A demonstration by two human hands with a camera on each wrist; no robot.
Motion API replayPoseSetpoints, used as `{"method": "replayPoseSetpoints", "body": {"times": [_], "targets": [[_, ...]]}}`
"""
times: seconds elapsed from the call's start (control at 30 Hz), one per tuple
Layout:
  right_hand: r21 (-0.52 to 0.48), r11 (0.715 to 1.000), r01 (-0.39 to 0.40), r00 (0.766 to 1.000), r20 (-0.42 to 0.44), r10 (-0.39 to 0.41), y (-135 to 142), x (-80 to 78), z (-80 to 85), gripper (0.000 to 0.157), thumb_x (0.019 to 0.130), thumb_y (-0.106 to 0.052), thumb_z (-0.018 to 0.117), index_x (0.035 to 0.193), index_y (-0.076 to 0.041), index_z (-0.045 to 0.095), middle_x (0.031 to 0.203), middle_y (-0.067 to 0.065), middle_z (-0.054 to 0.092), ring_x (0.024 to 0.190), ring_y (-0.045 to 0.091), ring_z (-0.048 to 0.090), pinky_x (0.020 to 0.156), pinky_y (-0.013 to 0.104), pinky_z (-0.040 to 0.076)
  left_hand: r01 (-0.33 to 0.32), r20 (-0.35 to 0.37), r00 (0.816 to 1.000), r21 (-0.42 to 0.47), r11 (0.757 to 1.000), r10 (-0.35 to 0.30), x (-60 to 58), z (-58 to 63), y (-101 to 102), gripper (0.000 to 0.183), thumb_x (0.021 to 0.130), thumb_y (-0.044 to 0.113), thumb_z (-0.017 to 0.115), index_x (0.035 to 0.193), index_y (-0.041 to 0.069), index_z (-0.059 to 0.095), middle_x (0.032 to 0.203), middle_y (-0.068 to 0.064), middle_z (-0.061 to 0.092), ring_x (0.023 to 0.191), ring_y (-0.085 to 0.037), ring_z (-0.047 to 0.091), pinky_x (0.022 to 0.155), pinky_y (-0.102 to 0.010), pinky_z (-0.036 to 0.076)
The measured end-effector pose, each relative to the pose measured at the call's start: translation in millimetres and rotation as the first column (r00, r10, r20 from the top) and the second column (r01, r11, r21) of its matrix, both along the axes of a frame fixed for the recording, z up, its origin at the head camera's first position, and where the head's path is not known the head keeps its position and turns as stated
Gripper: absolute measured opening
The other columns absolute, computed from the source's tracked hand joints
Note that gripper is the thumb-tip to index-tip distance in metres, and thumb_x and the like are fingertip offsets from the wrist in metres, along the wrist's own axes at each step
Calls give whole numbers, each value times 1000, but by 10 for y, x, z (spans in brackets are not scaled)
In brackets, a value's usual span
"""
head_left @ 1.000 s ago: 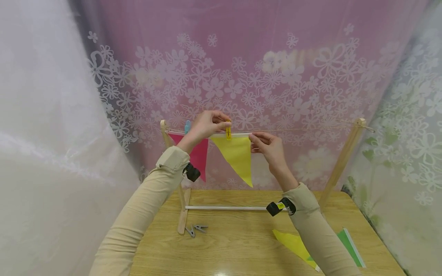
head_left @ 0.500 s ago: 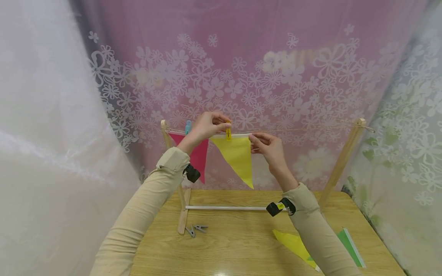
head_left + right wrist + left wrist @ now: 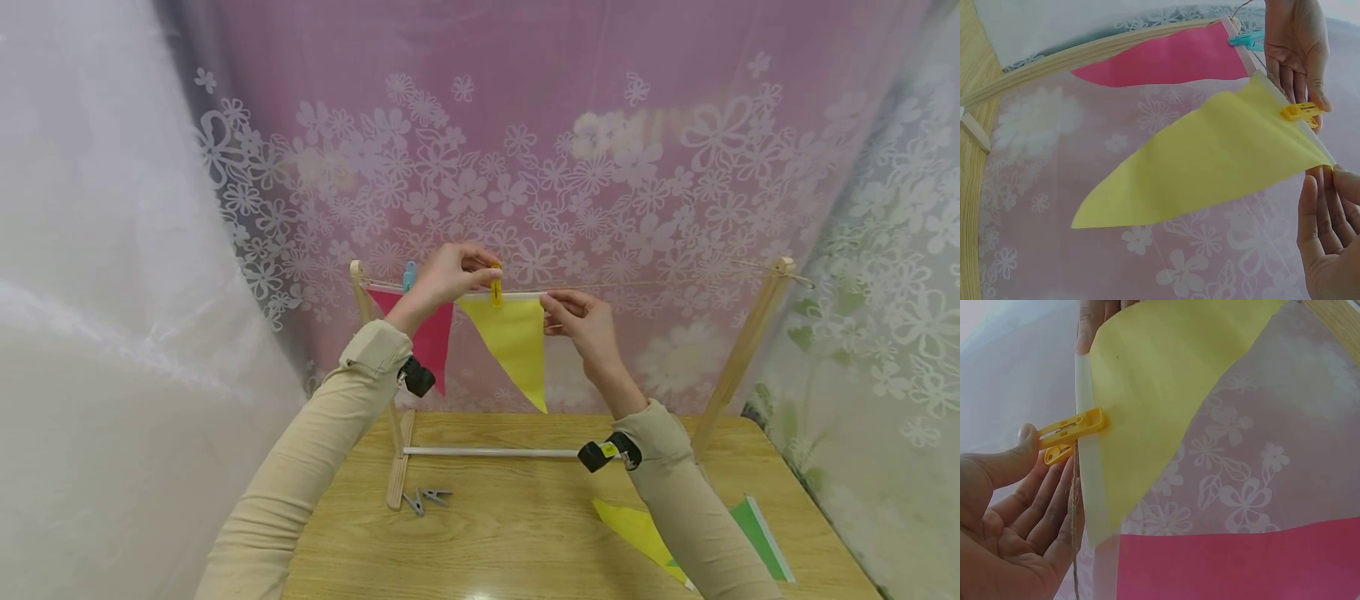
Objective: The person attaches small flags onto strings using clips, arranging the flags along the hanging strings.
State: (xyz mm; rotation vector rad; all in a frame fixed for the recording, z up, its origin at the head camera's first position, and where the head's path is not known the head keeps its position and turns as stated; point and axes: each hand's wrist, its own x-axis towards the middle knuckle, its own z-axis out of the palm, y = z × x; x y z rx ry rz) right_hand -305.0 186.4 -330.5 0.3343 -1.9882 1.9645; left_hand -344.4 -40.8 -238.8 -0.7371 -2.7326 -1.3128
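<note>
My left hand [image 3: 450, 273] pinches a yellow clothespin [image 3: 1072, 432] between thumb and fingers. The clothespin's jaws sit over the white top band of a yellow triangular pennant [image 3: 513, 342], which hangs at the string [image 3: 645, 284]. With thumb and fingertips, my right hand [image 3: 585, 321] pinches the right top corner of that pennant. To the left a pink pennant [image 3: 1172, 56] hangs from the string under a light blue clothespin [image 3: 1246, 41]; in the head view my left hand and wrist cover part of it.
Wooden posts [image 3: 738, 358] hold the string at both ends, joined low by a white rod [image 3: 487, 452]. Grey clothespins [image 3: 426, 500] lie on the table [image 3: 510, 542] at left. Another yellow pennant [image 3: 633, 531] and a green pennant [image 3: 763, 537] lie at right, partly under my right forearm.
Both hands stay nearly still at the same places. The yellow pennant's lower tip sways slightly and hangs a little lower.
</note>
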Motion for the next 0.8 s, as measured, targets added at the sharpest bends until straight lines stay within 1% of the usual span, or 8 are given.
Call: {"method": "replayPoseSetpoints", "body": {"times": [0.23,0.4,0.47,0.63,0.8], "targets": [[-4,1000,-3,1000,7,3,1,11,-21,41,98,-21,70,123,11,64,84,-10,74,70,8,70,67,25,61,7,14,1000,2,1000,-7,9,-9,-7,33,98,29,70,125,11,72,119,-7,73,102,-26,71,91,-38,55],[-10,1000,-7,1000,21,7,7,6,-50,42,98,-23,70,123,10,64,83,-9,73,71,8,70,68,26,61,14,20,1000,18,1000,-14,15,-14,-11,31,98,27,70,124,12,72,120,-7,72,110,-26,68,96,-39,54],[-9,1000,-11,1000,26,12,9,1,-61,43,98,-23,70,124,10,64,83,-9,73,71,9,70,69,26,61,14,19,1000,21,1000,-14,19,-16,-13,30,98,28,70,124,13,72,119,-6,73,112,-24,67,97,-39,53],[-3,1000,-19,999,34,19,11,1,-74,42,98,-23,70,124,10,64,85,-8,73,71,9,70,69,26,61,13,9,1000,17,1000,-13,27,-23,-24,32,98,30,70,126,14,72,118,-4,73,112,-21,66,99,-40,51],[2,1000,-13,999,45,13,7,4,-68,43,98,-25,70,125,8,64,87,-8,72,72,10,69,70,26,61,30,-9,1000,13,999,-30,32,-30,-37,33,98,30,70,127,15,72,118,-5,74,110,-23,68,99,-42,51]]}}
